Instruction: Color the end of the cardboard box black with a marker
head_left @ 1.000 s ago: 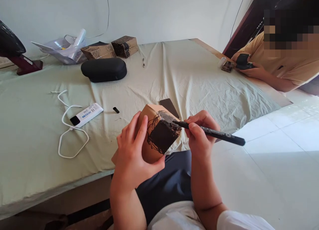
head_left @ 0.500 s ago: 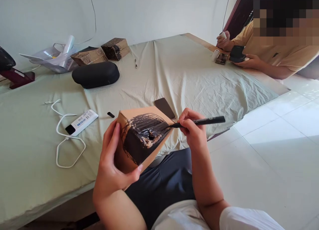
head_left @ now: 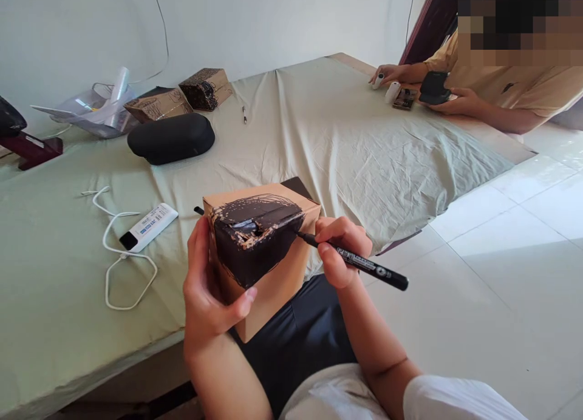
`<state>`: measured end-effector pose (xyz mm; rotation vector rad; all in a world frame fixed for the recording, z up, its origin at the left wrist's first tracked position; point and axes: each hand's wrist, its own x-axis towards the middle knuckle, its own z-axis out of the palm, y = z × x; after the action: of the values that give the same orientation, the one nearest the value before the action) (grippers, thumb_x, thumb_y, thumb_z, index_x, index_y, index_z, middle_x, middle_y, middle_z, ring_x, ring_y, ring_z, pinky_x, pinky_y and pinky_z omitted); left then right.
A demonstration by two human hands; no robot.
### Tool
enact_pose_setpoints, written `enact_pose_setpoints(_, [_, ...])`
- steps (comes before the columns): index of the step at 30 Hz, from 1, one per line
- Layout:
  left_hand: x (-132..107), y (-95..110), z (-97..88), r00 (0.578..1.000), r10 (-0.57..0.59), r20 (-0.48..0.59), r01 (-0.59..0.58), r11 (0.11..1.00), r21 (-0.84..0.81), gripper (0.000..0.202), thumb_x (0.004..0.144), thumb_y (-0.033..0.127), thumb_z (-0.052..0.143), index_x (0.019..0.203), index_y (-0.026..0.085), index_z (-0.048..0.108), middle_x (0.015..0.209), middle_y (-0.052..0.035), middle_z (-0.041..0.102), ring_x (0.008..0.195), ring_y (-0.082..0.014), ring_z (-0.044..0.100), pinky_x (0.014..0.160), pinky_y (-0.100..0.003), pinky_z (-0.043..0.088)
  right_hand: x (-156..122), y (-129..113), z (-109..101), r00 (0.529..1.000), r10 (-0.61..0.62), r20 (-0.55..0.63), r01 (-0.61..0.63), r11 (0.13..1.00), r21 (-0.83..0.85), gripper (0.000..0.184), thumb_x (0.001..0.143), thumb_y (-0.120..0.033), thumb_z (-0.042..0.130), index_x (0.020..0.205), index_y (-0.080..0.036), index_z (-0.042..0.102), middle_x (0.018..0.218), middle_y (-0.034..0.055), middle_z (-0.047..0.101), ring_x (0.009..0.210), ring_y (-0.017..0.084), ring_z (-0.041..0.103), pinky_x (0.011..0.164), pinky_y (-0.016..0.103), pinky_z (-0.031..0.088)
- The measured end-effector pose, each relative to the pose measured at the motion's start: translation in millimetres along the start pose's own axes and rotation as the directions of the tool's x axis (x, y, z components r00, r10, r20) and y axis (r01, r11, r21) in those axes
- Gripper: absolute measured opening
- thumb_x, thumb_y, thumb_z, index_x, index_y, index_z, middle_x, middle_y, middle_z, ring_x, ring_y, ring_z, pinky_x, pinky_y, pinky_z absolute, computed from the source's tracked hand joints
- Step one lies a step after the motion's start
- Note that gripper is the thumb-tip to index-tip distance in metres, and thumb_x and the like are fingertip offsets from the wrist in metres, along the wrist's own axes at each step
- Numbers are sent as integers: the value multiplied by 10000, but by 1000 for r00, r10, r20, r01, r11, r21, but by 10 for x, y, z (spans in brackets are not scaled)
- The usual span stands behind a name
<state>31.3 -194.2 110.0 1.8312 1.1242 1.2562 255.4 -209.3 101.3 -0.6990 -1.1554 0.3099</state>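
My left hand [head_left: 207, 289] grips a small brown cardboard box [head_left: 277, 286] above my lap, fingers wrapped round its left side. A large patch on the box's corner is inked black. My right hand [head_left: 339, 250] pinches a black marker pen [head_left: 359, 262], whose tip touches the right edge of the black patch. The box hides most of a dark phone [head_left: 298, 186] lying on the sheet behind it.
The low table wears a pale green sheet [head_left: 341, 141]. On it lie a white power bank [head_left: 148, 227] with cable, a black case [head_left: 170, 138], two inked boxes [head_left: 182, 95], a pen [head_left: 245, 114] and a plastic bag [head_left: 91, 107]. Another person [head_left: 501, 86] sits far right with small devices.
My left hand turned the box so the black patch faces me more squarely. The marker swung down to point lower right, its tip still on the patch. The other person's hand moved onto the table.
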Motion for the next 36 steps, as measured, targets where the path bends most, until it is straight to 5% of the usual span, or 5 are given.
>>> enact_pose_setpoints(4, [20,-2,83,1000,2,-17,-3,997,-83,1178,749,621,842,1733,319,268,1748,-128,372,1647,-420,322,1334,-599,324,-25,-8,76,996,-16,84,13,999,39,76,879,-245,581,810,-270,564,566,-56,451,444,123,372,474,289,279])
enact_pose_setpoints(11, [30,-13,126,1000,22,-5,-22,990,-138,1124,785,602,818,1733,356,266,1737,-84,421,1642,-393,345,1314,-549,384,-105,71,91,991,92,-92,-95,995,-31,130,926,-390,604,860,-282,575,565,-62,467,451,142,433,513,315,391])
enact_pose_setpoints(21, [55,-34,218,999,6,-46,-14,987,-158,1135,767,614,834,1727,353,288,1738,-94,423,1635,-390,362,1319,-539,367,-108,23,127,999,9,-34,-7,999,40,62,872,-240,578,830,-282,562,559,-70,396,420,125,311,458,299,260])
enact_pose_setpoints(26, [65,-37,257,998,12,-62,-23,981,-190,1121,783,572,847,1728,349,288,1744,-99,408,1638,-386,358,1338,-537,334,-145,-43,244,997,-41,60,33,993,117,113,826,-168,562,861,-276,558,591,-60,409,435,125,349,450,286,289])
enact_pose_setpoints(36, [93,-73,253,994,4,-111,-35,957,-287,1167,695,429,963,1699,345,375,1717,-104,455,1616,-392,393,1323,-527,368,-240,-58,475,996,-90,-14,91,989,115,45,877,-242,549,847,-270,529,550,-63,418,378,110,319,392,270,293])
